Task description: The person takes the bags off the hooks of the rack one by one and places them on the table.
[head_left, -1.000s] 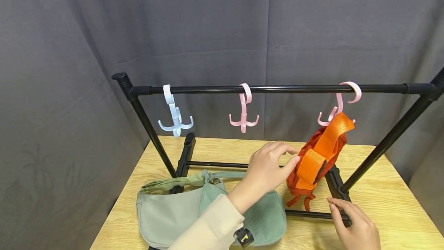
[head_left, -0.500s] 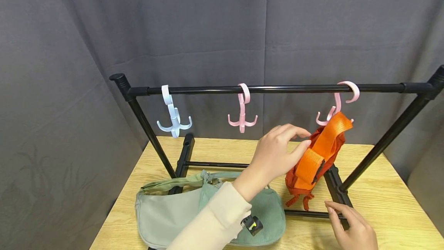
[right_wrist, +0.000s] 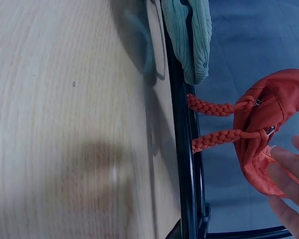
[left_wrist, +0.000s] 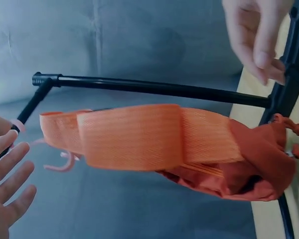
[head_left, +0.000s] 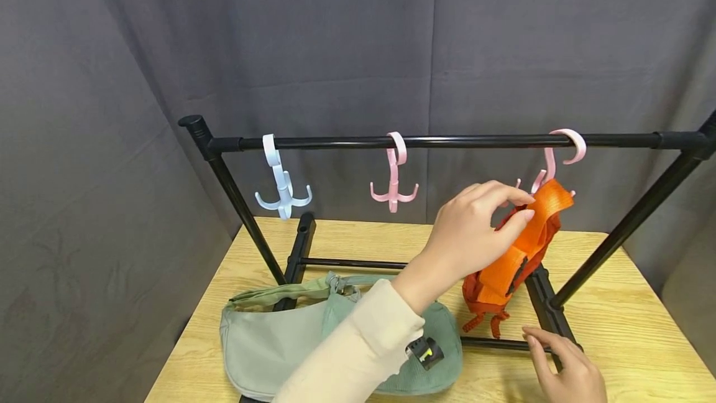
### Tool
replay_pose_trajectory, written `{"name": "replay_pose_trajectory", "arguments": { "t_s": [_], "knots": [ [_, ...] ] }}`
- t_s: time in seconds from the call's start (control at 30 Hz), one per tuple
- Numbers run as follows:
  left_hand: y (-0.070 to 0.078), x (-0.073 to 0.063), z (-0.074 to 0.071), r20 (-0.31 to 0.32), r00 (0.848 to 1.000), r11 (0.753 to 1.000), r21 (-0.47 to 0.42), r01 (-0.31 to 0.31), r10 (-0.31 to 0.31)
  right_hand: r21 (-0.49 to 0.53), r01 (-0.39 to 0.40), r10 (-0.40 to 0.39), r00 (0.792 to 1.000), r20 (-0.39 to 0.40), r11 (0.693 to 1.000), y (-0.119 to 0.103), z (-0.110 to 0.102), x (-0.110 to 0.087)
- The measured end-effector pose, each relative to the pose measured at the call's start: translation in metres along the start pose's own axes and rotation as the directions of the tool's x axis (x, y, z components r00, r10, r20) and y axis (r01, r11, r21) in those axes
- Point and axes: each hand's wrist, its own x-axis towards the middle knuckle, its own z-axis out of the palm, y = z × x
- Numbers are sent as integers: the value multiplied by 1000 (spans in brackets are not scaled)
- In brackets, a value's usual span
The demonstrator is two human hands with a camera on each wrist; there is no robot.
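Observation:
An orange bag (head_left: 492,278) with a wide webbing strap (left_wrist: 129,137) hangs by that strap from the right pink hook (head_left: 550,163). My left hand (head_left: 472,229) is raised beside the top of the strap, its thumb and fingers loosely bent. The left wrist view has a gap between these fingers (left_wrist: 20,169) and the strap. Low in front of the bag hovers my right hand (head_left: 567,365), fingers relaxed and holding nothing. Two braided zip pulls (right_wrist: 214,139) dangle from the bag's lower end.
A black rack's top bar (head_left: 475,142) also carries a middle pink hook (head_left: 393,179) and a light-blue hook (head_left: 283,188). Pale green shoulder bags (head_left: 274,347) lie at the rack's front left on the wooden table (head_left: 632,303). A grey curtain (head_left: 335,48) stands behind.
My left hand has moved up and to the right, from beside the bag's body to the top of its strap. The right hand and the hanging bag stay nearly in place.

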Motion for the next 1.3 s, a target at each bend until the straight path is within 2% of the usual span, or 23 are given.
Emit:
{"name": "replay_pose_trajectory", "arguments": {
  "t_s": [0.23,0.4,0.6,0.93,1.1,1.3],
  "knots": [
    [14,20,-9,-34,992,987,115,-115,119,9,1,-1,1000,-19,1000,-1,1,-3],
    [25,33,-17,-40,985,972,171,-161,170,-21,-35,35,999,11,999,-1,0,-5],
    [33,47,-25,-36,982,962,210,-174,186,-34,-34,35,999,25,999,0,0,-7],
    [33,63,-33,-52,975,944,264,-197,218,-59,-61,62,998,23,996,1,-2,-8],
    [34,69,-33,-15,979,940,281,-192,204,-48,-53,54,998,18,997,1,-2,-8],
    [36,76,-30,40,980,917,347,-198,196,-22,-30,30,1000,9,999,2,-3,-9]
  ]
}}
